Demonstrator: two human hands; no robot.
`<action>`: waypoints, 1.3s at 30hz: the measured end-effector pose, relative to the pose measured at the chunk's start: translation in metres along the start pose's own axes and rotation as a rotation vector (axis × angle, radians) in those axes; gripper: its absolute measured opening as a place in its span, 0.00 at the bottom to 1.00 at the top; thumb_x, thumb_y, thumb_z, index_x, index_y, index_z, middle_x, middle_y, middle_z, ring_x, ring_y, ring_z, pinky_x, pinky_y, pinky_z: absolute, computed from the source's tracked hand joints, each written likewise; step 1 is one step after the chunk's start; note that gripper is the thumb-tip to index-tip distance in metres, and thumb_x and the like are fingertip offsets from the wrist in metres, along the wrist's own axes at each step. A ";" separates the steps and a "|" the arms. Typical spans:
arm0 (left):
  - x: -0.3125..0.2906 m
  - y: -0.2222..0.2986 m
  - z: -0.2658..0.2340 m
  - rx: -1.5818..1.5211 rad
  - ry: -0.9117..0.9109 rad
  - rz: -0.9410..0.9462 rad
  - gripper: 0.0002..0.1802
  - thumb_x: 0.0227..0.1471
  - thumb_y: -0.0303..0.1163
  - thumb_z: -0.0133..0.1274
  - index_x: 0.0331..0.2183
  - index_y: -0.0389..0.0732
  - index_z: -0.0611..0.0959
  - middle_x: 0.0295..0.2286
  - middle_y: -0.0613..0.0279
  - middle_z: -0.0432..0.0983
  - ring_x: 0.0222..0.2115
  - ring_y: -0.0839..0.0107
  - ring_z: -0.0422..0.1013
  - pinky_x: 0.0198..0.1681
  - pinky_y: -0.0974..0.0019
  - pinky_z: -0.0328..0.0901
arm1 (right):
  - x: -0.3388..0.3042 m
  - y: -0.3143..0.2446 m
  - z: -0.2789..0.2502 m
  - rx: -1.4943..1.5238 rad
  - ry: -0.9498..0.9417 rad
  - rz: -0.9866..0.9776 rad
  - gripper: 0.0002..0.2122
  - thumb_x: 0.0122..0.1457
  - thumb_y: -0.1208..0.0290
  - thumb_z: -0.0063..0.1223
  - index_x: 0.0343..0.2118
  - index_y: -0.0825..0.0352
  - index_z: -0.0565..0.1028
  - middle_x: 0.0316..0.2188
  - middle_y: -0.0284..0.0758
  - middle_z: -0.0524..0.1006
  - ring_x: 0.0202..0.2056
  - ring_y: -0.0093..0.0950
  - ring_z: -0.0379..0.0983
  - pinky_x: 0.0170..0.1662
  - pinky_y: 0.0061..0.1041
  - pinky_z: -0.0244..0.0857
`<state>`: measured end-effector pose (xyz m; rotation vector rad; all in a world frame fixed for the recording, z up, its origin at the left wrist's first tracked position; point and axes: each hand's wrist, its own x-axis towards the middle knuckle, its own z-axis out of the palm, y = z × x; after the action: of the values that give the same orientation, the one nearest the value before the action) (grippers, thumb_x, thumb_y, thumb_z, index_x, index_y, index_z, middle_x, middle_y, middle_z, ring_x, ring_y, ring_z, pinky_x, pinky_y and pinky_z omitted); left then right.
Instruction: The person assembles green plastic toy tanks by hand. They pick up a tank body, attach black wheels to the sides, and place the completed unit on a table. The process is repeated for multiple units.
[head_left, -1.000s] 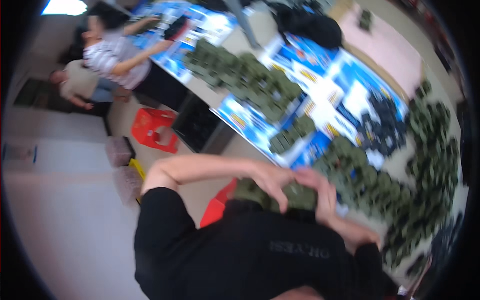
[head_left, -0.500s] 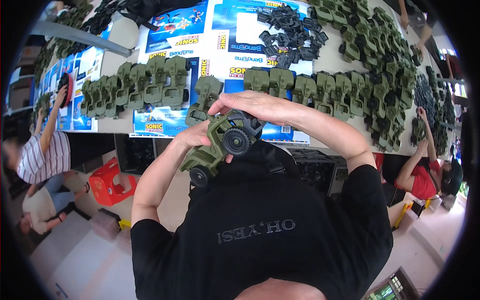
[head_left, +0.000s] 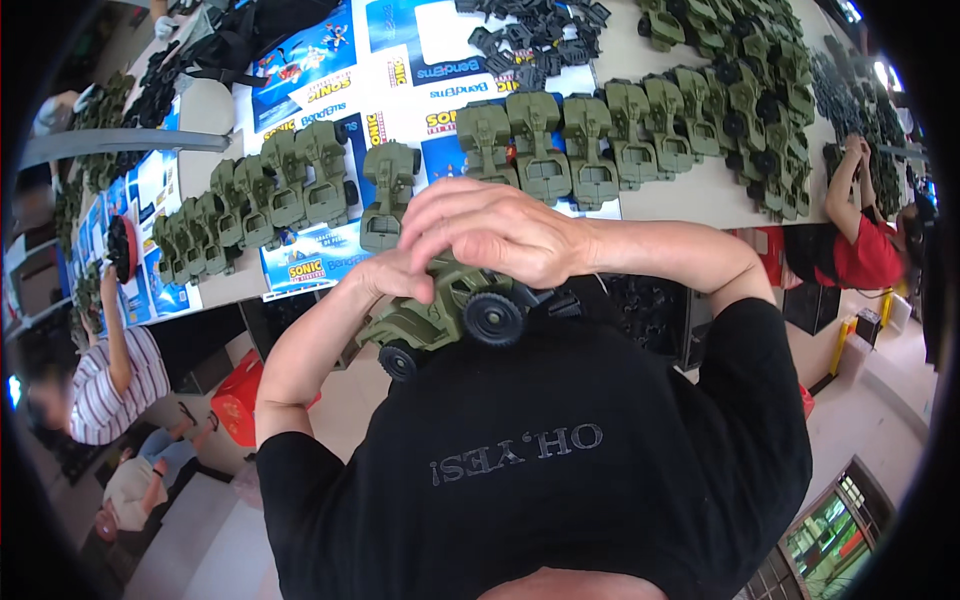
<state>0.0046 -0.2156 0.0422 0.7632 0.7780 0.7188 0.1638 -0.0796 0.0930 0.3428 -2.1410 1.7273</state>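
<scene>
Close against my black shirt is an olive-green toy jeep (head_left: 425, 322) with black wheels, tilted, its front to the lower left. My left hand (head_left: 393, 276) grips its body from the left side, thumb on top. Over the jeep's upper part arches my right hand (head_left: 515, 232), its fingers bent together toward my left thumb and its palm on the rear. Both hands hide the jeep's top and whatever the right fingertips touch. Just beyond my fingers, a green jeep body (head_left: 383, 200) lies on the table.
A row of green jeep bodies (head_left: 535, 150) crosses the table, with more piled at the right (head_left: 765, 130). Black plastic parts (head_left: 535, 45) lie at the back on printed sheets (head_left: 405, 75). Co-workers sit left (head_left: 120, 380) and right (head_left: 862, 245). A red stool (head_left: 240, 400) stands lower left.
My right hand has moved further over the jeep, with its fingers reaching left. The jeep has turned a little and sits slightly lower and further right. My view has shifted.
</scene>
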 end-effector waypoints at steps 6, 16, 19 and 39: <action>0.006 -0.008 0.008 0.238 -0.239 -0.096 0.58 0.28 0.62 0.66 0.55 0.36 0.65 0.54 0.53 0.58 0.57 0.62 0.54 0.59 0.62 0.53 | -0.023 -0.011 0.024 -0.059 0.144 -0.115 0.13 0.62 0.66 0.40 0.33 0.67 0.77 0.34 0.37 0.76 0.40 0.37 0.69 0.46 0.34 0.60; 0.001 -0.004 -0.007 0.009 0.002 -0.084 0.67 0.24 0.65 0.66 0.58 0.36 0.56 0.55 0.55 0.53 0.59 0.62 0.49 0.60 0.58 0.49 | -0.020 0.005 0.014 0.185 0.035 0.086 0.26 0.64 0.51 0.30 0.46 0.71 0.71 0.43 0.41 0.72 0.47 0.37 0.65 0.51 0.35 0.57; 0.008 0.008 -0.016 0.178 0.005 -0.039 0.70 0.23 0.66 0.66 0.59 0.36 0.52 0.56 0.56 0.52 0.58 0.63 0.50 0.60 0.59 0.46 | -0.019 0.012 0.002 0.331 -0.036 0.126 0.32 0.62 0.42 0.26 0.51 0.69 0.68 0.49 0.40 0.68 0.50 0.35 0.63 0.55 0.35 0.54; 0.308 0.003 0.138 0.184 0.330 0.221 0.55 0.48 0.41 0.61 0.59 0.36 0.38 0.52 0.45 0.56 0.52 0.61 0.58 0.54 0.62 0.57 | -0.218 -0.030 0.008 -0.934 1.282 1.112 0.43 0.35 0.63 0.67 0.57 0.65 0.58 0.53 0.52 0.59 0.55 0.50 0.57 0.56 0.38 0.57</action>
<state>0.2739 -0.0158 0.0076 0.9191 1.0805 0.9969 0.3716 -0.1032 0.0249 -1.8731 -1.6939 0.5333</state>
